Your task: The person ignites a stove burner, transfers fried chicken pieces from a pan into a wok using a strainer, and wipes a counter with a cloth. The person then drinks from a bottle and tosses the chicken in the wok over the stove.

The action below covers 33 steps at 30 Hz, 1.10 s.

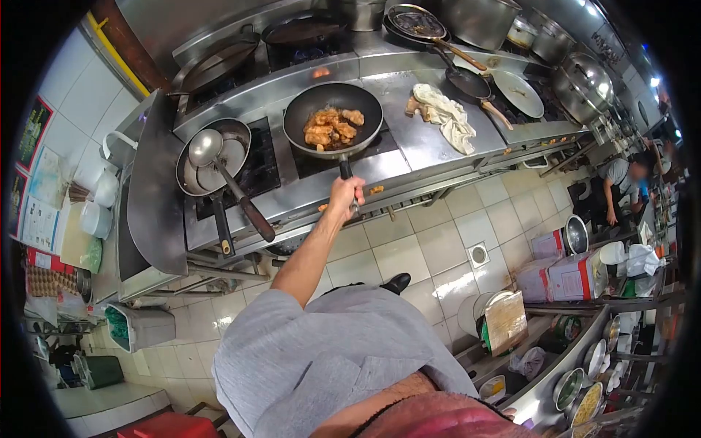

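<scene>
My left hand is closed around the black handle of a dark frying pan, with the arm stretched forward from a grey sleeve. The pan is over a front burner of the steel range. Inside it lie browned, glazed pieces of food, perhaps chicken. To the left of it, a second pan rests on another burner, with a large metal ladle lying across it. My right hand does not show.
A crumpled cloth lies on the steel range, right of the held pan. More pans and a large pot stand along the back and right. Behind are a bin with a board and a counter with bowls. Another person is at far right.
</scene>
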Available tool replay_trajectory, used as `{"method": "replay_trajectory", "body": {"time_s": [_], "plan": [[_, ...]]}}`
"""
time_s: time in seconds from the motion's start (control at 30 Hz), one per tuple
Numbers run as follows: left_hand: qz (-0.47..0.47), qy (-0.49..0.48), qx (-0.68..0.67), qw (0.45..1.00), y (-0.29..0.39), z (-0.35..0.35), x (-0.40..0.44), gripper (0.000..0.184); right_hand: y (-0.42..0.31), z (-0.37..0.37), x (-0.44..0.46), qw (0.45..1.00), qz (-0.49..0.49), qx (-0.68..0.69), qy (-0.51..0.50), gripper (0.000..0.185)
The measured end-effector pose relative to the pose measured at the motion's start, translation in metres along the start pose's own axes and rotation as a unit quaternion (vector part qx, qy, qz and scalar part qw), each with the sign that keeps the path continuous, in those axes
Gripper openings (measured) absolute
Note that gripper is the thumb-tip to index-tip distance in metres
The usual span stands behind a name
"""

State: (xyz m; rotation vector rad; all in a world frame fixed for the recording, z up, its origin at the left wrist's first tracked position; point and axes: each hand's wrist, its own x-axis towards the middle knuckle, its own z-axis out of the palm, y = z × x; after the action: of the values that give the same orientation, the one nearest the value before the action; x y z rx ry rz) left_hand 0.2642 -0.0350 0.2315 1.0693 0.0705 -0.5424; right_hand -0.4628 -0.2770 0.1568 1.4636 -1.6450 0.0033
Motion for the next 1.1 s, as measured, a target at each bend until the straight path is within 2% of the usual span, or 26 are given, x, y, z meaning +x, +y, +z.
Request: {"method": "replay_trajectory", "body": {"time_s": [0.03, 0.07, 0.1, 0.13, 0.2, 0.27, 0.33, 0.47, 0.5, 0.53, 0.6, 0.73, 0.8, 0.87, 0.9, 1.0, 1.1], "plan": [[0.0, 0.001, 0.012, 1.0, 0.002, -0.004, 0.011, 0.014, 0.0, 0.001, 0.003, 0.98, 0.028, 0.018, -0.194, 0.059], [0.0, 0.002, 0.024, 1.0, 0.004, -0.008, 0.024, 0.014, 0.001, -0.002, 0.005, 0.922, 0.055, 0.032, -0.381, 0.085], [-0.003, -0.004, 0.006, 1.0, 0.002, -0.014, 0.039, 0.015, 0.001, -0.009, 0.008, 0.915, 0.05, 0.027, -0.399, 0.087], [-0.02, 0.021, -0.025, 0.999, 0.002, -0.017, 0.051, 0.015, 0.0, -0.017, 0.009, 0.915, 0.048, 0.024, -0.4, 0.087], [0.015, 0.063, -0.017, 0.998, -0.005, -0.009, 0.049, 0.016, -0.003, -0.031, 0.01, 0.924, 0.058, 0.031, -0.377, 0.088], [0.013, 0.052, -0.024, 0.998, -0.011, 0.016, 0.007, 0.017, -0.006, -0.023, 0.009, 0.925, 0.065, 0.03, -0.373, 0.087], [-0.045, 0.066, -0.019, 0.997, -0.013, 0.034, -0.03, 0.021, -0.004, -0.028, 0.011, 0.918, 0.049, 0.008, -0.394, 0.086], [-0.006, 0.029, 0.066, 0.997, -0.006, -0.007, 0.02, 0.017, 0.0, -0.022, 0.008, 0.923, 0.046, 0.023, -0.382, 0.086], [-0.043, 0.042, -0.009, 0.998, 0.009, -0.01, 0.031, 0.017, -0.002, -0.029, 0.01, 0.923, 0.049, 0.022, -0.38, 0.085], [-0.019, 0.049, 0.002, 0.999, 0.009, -0.02, 0.048, 0.018, -0.004, -0.033, 0.011, 0.924, 0.054, 0.021, -0.378, 0.084], [0.012, 0.061, 0.013, 0.998, 0.007, -0.008, 0.047, 0.016, 0.001, -0.013, 0.002, 0.929, 0.057, 0.036, -0.363, 0.084], [-0.046, 0.082, -0.009, 0.996, -0.027, 0.04, -0.021, 0.016, -0.001, -0.005, 0.002, 0.934, 0.049, 0.037, -0.352, 0.084], [-0.073, 0.08, -0.009, 0.994, -0.022, 0.036, -0.022, 0.018, 0.001, -0.003, 0.001, 0.935, 0.049, 0.03, -0.35, 0.083], [-0.03, 0.043, 0.042, 0.998, -0.01, 0.006, 0.014, 0.015, 0.002, -0.023, 0.007, 0.927, 0.037, 0.056, -0.368, 0.083], [-0.054, 0.04, -0.001, 0.998, 0.007, -0.001, 0.028, 0.017, 0.0, -0.025, 0.009, 0.928, 0.041, 0.037, -0.368, 0.083], [-0.011, 0.052, 0.007, 0.999, 0.01, -0.015, 0.055, 0.019, 0.001, -0.011, 0.004, 0.929, 0.053, 0.057, -0.362, 0.082], [-0.038, 0.064, 0.011, 0.997, -0.013, 0.022, 0.001, 0.018, -0.007, -0.036, 0.006, 0.947, 0.073, 0.043, -0.309, 0.081]]}}
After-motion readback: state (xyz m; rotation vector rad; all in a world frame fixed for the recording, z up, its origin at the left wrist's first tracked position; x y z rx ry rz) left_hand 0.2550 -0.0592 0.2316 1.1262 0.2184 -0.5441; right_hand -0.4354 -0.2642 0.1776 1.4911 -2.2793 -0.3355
